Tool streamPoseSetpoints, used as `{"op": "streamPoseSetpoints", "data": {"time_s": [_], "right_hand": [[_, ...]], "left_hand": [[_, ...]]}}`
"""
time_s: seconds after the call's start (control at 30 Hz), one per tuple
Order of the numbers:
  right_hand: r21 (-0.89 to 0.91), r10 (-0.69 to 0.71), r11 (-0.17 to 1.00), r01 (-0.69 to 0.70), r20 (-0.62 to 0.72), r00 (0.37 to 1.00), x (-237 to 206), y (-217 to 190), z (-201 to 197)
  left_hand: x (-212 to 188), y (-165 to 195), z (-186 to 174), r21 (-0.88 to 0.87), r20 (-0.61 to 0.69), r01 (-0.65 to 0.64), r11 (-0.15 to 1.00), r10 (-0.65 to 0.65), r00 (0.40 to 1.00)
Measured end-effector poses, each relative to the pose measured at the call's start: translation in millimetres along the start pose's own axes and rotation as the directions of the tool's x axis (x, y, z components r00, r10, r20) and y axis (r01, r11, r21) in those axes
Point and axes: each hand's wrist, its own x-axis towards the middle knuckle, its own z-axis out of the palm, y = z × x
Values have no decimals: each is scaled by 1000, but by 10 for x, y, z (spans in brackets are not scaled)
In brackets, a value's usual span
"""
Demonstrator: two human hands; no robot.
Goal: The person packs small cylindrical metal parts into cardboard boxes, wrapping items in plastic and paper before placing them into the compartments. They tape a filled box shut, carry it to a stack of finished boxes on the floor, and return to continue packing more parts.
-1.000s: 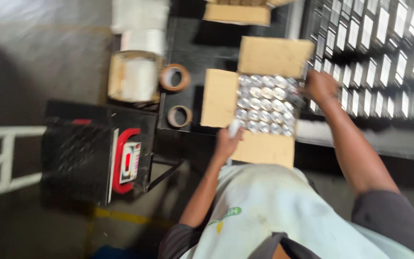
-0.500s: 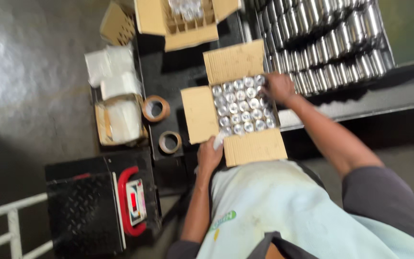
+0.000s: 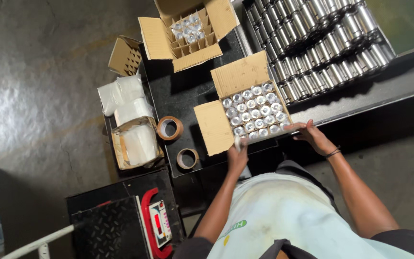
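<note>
- An open cardboard box [image 3: 245, 112] packed with shiny metal cans [image 3: 254, 114] is set on a black table [image 3: 188, 91], just in front of the person.
- The near edge of the box is gripped by the left hand [image 3: 238, 156]; its fingers are curled around something small and pale.
- The box's right corner is touched by the right hand [image 3: 312, 135], fingers stretched out and close together.
- Two tape rolls [image 3: 170, 128] are seen left of the box.
</note>
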Motion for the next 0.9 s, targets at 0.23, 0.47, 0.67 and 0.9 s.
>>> {"op": "streamPoseSetpoints", "data": {"time_s": [0.23,0.47,0.67,0.9], "right_hand": [[-487,-158,868,-93,-450,879,-83,386,589],[-863,-119,464,-200,-285,951,-193,222,891],[-444,-204,891,99,-197,959,1143,-442,303],[-901,122,109,420,432,894,753,311,692]], "left_hand": [[232,-290,-183,145,-20,-210,967,215,976],[187,-71,-799,719,-198,156,677,-16,980],[342,443,-776,711,-307,302,635,-106,946],[340,599,-950,785,-376,395,477,-139,916]]}}
